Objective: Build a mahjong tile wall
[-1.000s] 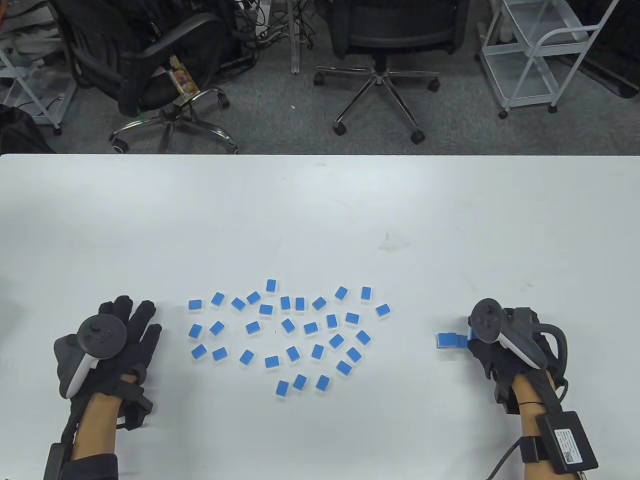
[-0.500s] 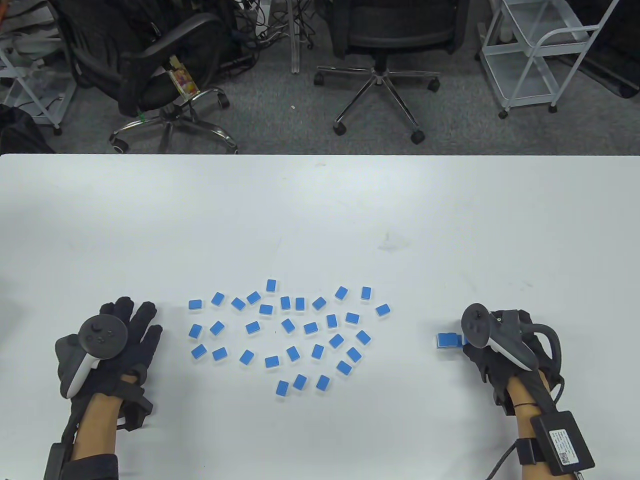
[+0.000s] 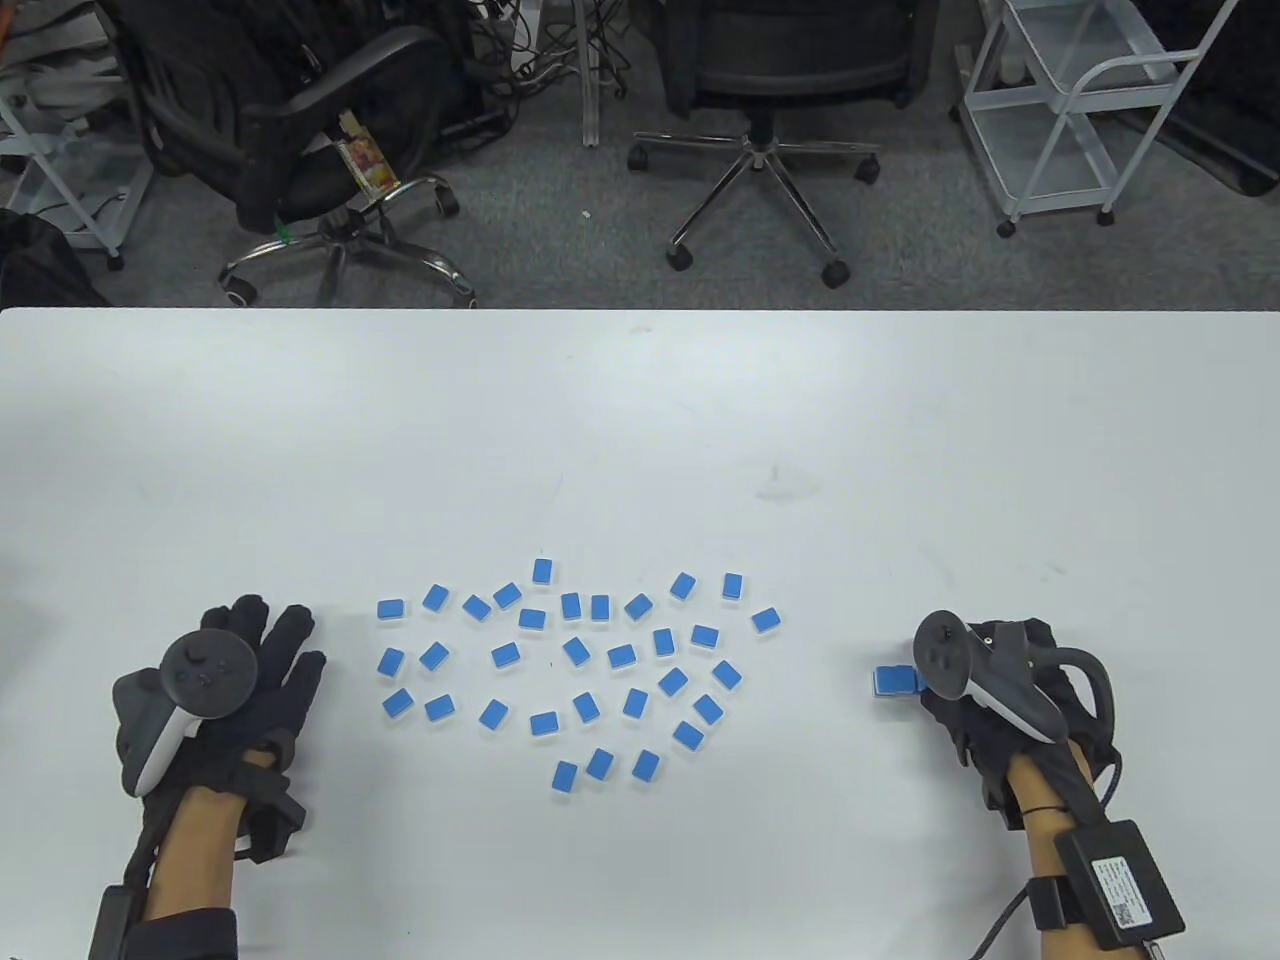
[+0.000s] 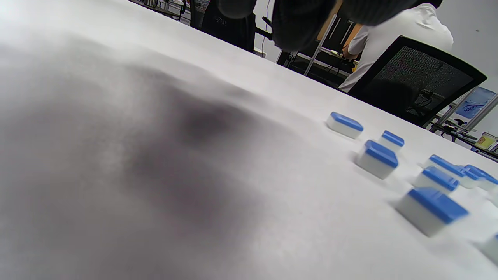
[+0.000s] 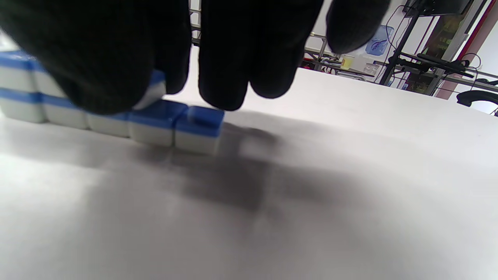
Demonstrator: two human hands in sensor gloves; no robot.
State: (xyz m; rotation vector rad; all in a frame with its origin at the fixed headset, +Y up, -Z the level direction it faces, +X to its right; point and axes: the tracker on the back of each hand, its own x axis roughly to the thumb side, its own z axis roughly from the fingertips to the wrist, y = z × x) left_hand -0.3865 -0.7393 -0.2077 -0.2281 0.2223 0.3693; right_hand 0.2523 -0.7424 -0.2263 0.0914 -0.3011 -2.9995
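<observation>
Loads of bare table point(image 3: 640, 420) beyond the tiles. My right hand point(image 3: 985, 690) has slid left since a second ago, pinching a tile point(image 5: 153, 87) over the wall point(image 3: 896, 681); three tiles sit stacked, five underneath. My left hand point(image 3: 215, 690) lies flat, fingers relaxed. Thirty-four loose tiles point(image 3: 575, 665) sit between my hands.

Two gloved hands and many blue tiles on a white tabletop point(image 3: 640, 420)

The left hand point(image 3: 215, 700) lies flat with straight fingers, left of the loose blue tiles point(image 3: 575, 650). The right hand point(image 3: 985, 690) is over a short row of tiles point(image 3: 895, 681) far to the right; its fingers are hidden, so maybe it holds one.
</observation>
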